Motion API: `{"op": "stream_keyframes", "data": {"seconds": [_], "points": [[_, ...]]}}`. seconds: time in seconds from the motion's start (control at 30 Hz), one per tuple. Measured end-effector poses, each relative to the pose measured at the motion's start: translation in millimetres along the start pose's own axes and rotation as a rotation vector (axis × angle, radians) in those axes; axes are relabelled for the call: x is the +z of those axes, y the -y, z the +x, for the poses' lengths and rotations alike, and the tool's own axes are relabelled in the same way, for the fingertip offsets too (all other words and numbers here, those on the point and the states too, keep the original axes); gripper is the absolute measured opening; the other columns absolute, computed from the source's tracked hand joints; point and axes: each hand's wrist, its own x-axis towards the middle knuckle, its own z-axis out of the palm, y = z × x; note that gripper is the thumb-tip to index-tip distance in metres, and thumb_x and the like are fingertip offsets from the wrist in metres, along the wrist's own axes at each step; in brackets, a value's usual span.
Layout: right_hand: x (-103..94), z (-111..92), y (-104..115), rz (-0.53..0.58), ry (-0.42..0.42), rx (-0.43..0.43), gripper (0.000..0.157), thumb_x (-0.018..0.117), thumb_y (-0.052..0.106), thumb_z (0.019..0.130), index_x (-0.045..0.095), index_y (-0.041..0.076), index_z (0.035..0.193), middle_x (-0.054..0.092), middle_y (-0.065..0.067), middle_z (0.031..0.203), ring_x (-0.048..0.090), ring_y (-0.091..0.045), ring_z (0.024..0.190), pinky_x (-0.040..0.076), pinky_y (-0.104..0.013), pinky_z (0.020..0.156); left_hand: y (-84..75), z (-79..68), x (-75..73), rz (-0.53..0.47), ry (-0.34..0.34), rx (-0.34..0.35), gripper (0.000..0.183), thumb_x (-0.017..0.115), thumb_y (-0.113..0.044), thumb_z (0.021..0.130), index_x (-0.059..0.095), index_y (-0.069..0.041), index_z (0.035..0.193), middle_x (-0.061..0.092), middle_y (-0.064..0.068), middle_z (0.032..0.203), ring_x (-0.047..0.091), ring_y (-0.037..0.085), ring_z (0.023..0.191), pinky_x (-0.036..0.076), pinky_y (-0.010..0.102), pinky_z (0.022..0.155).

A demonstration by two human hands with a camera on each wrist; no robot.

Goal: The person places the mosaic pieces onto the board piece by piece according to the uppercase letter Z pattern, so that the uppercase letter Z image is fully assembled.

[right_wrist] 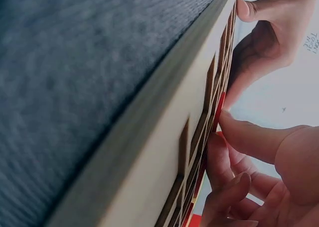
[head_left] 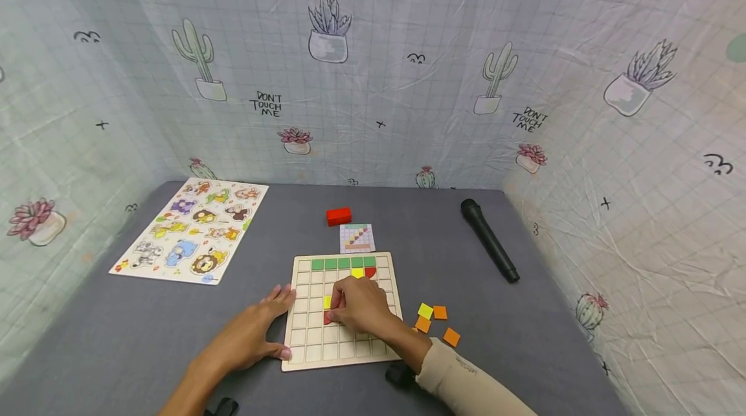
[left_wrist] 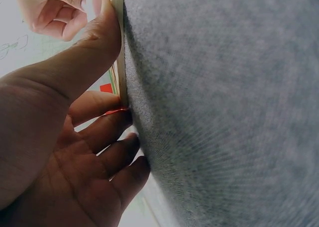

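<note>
While left hand [head_left: 254, 332], fingers spread, touches left edge of wooden grid board [head_left: 313, 354], right hand [head_left: 362, 306] pinches red tile [head_left: 327, 319] beside yellow square [head_left: 327, 302].

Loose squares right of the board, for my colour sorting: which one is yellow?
The yellow square, just left of the farthest orange square; every other loose square showing is orange.

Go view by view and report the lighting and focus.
Head: soft, fairly even light, grid board lines readable; left wrist: left hand shaded against a washed-out backdrop, grey tabletop soft and grainy; right wrist: the board's near edge blurred, its cells steeply foreshortened, the tabletop dark and bluish, the backdrop nearly white.
</note>
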Motion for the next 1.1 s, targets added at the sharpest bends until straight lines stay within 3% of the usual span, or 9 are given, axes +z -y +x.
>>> {"op": "stream_keyframes", "data": {"seconds": [0.67, 0.93, 1.1], "points": [[-4.0, -5, -3, -0.018, 0.006, -0.090, 0.017, 0.094, 0.019, 0.078, 0.077, 0.022, 0.079, 0.056, 0.014, 0.061, 0.051, -0.003, 0.060, 0.042, -0.025, 0.053, 1.5, 0.5, 0.1, -0.005, 0.010, -0.002, 0.109, 0.096, -0.037, 0.069, 0.047, 0.001, 0.159, 0.042, 0.022, 0.167, 0.036, 0.047, 0.157, 0.039, 0.065, 0.120], [-27.4, -14, -20, 0.090, 0.038, -0.079, 0.018, 0.093, 0.021, 0.081, 0.078, 0.021, 0.090, 0.065, 0.014, 0.071, 0.059, -0.006, 0.072, 0.046, -0.025, 0.065, 2.3, 0.7, 1.0, 0.002, 0.003, -0.004, 0.109, 0.097, -0.036, 0.069, 0.047, 0.001, 0.159, 0.042, 0.022, 0.167, 0.036, 0.047, 0.157, 0.038, 0.065, 0.120], [-46.4, -24, -45, 0.170, 0.034, -0.002, 0.025, 0.094, 0.020, 0.081, 0.078, 0.019, 0.100, 0.069, 0.009, 0.081, 0.061, -0.013, 0.081, 0.049, -0.028, 0.067, 2.9, 1.1, 1.0, 0.000, 0.005, 0.001, 0.110, 0.097, -0.036, 0.068, 0.046, 0.001, 0.159, 0.042, 0.022, 0.167, 0.036, 0.048, 0.157, 0.038, 0.065, 0.120]]}}
